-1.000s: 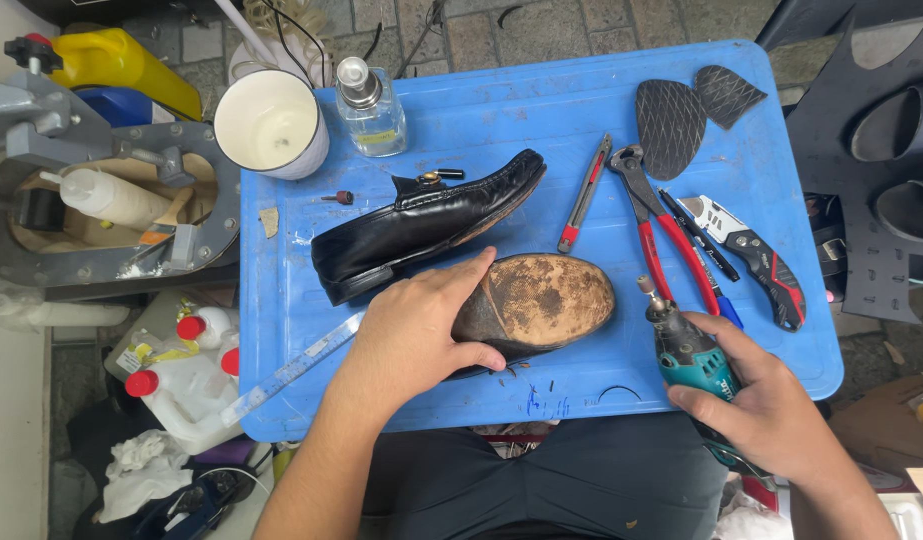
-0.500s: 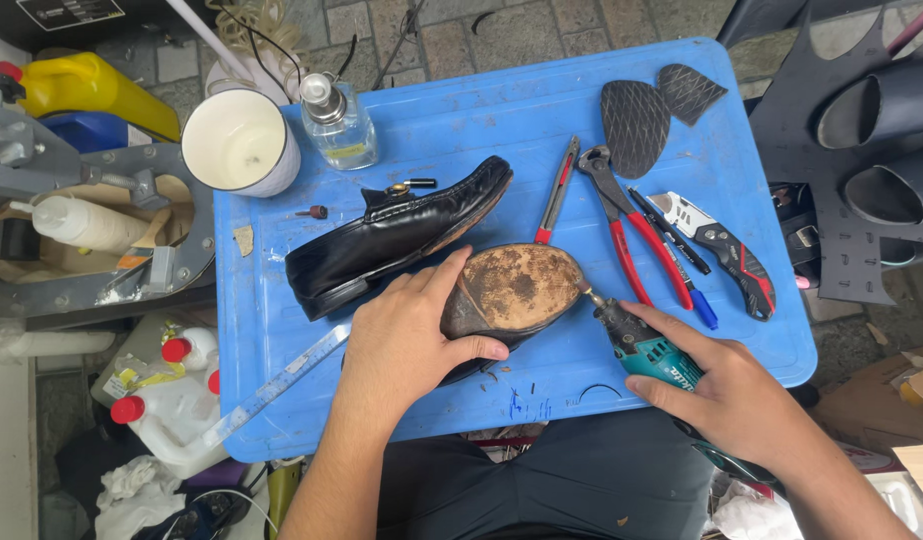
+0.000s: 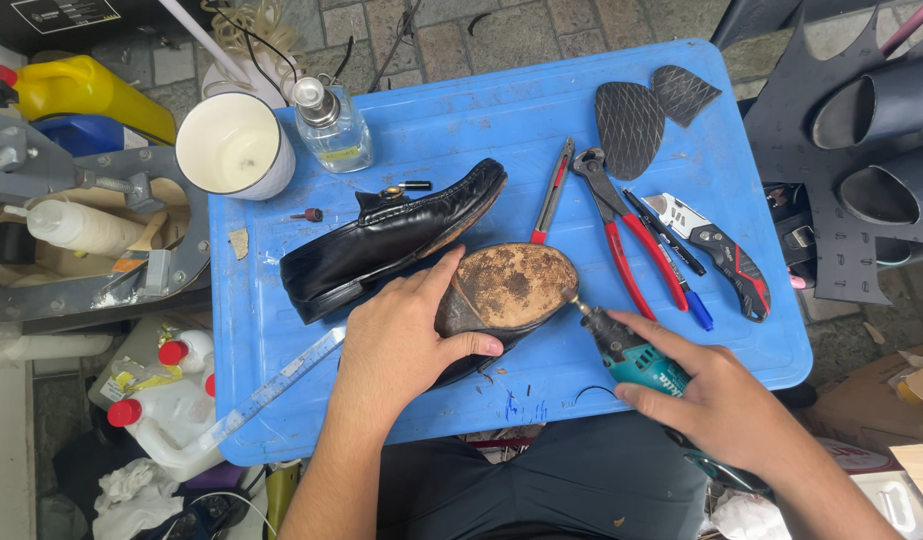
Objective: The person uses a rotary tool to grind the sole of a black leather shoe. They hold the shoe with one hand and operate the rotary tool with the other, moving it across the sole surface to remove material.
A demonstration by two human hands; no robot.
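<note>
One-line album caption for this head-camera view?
Left hand steadies an upturned shoe; right hand touches a rotary tool to its sole.

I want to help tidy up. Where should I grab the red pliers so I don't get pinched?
Take the red pliers by the two long red handles, coming in from the near edge of the blue table. The dark metal jaws point away towards the far side, next to the black rubber soles, so the handles are probably the safest part. A blue pen lies close on the right.
</note>
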